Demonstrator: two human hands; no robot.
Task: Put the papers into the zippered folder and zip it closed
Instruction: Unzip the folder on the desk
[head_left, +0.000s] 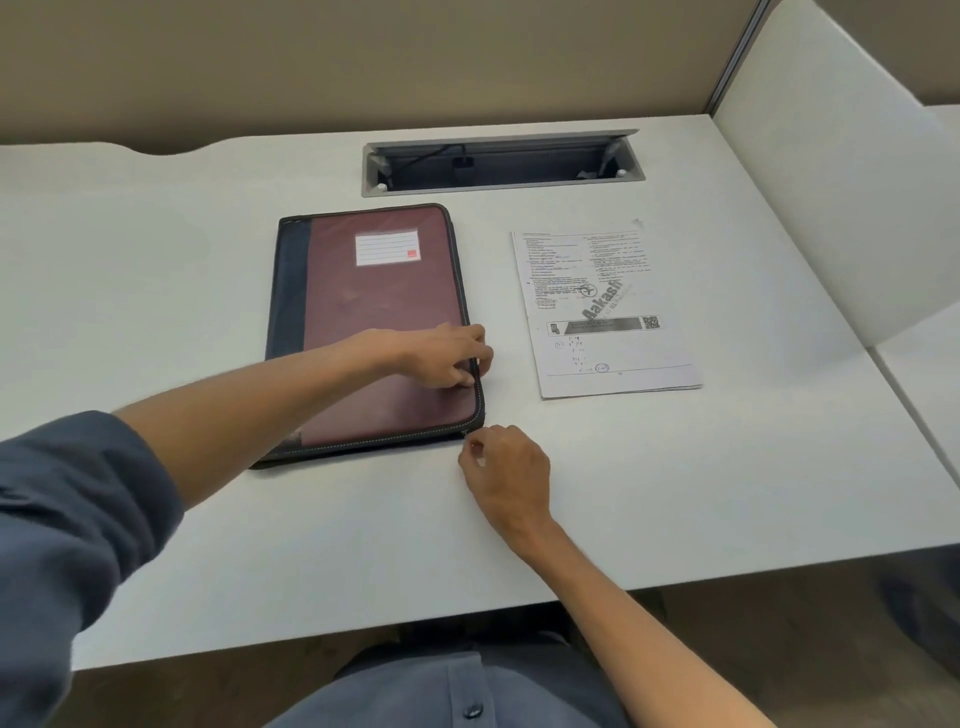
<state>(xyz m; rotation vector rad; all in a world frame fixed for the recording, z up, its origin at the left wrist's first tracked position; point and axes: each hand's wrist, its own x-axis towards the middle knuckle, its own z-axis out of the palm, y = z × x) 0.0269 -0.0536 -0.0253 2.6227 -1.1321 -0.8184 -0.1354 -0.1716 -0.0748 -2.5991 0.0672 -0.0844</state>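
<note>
A maroon zippered folder (379, 312) with a dark spine and a white label lies flat and closed on the white desk (363, 545). My left hand (441, 358) rests on the folder's right edge, fingers pressed on the zipper seam. At the folder's near right corner my right hand (506, 467) pinches something small, apparently the zipper pull. A stack of printed papers (608, 306) lies on the desk to the right of the folder, apart from both hands.
An open grey cable tray (501, 163) is set into the desk behind the folder. A white divider panel (831, 171) stands along the right side. The desk's front edge runs near my body.
</note>
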